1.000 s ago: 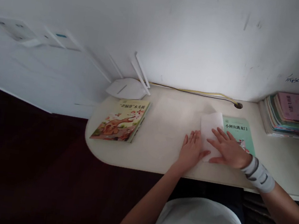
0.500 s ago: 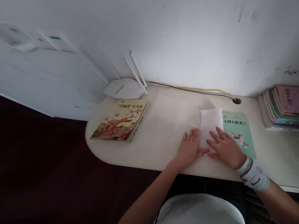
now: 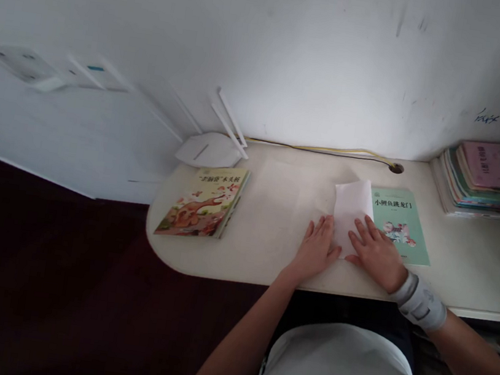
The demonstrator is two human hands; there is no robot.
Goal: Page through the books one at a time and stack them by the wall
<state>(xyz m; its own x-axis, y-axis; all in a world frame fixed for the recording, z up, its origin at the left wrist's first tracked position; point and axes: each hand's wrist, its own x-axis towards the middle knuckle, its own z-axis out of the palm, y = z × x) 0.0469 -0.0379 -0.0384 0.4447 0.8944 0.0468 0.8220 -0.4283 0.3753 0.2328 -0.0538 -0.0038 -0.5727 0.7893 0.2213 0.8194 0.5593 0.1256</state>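
Note:
A white sheet of paper lies beside the green book, along its left side; whether it is part of the book I cannot tell. My left hand lies flat at the paper's left edge, fingers stretched out and thumb over its lower part. My right hand is open, its spread fingertips resting on the lower right of the paper and its palm over the lower left of the green book. A grey-white wrist band wraps the right wrist.
On the left of the white table lies an illustrated book, in front of a white router with upright antennas. Several stacked books stand at the back right. Thin cables run along the wall to a round hole.
My right hand has shifted slightly down and right over the paper, baring more of the green book's lower cover. My left thumb has drawn back a little to the left.

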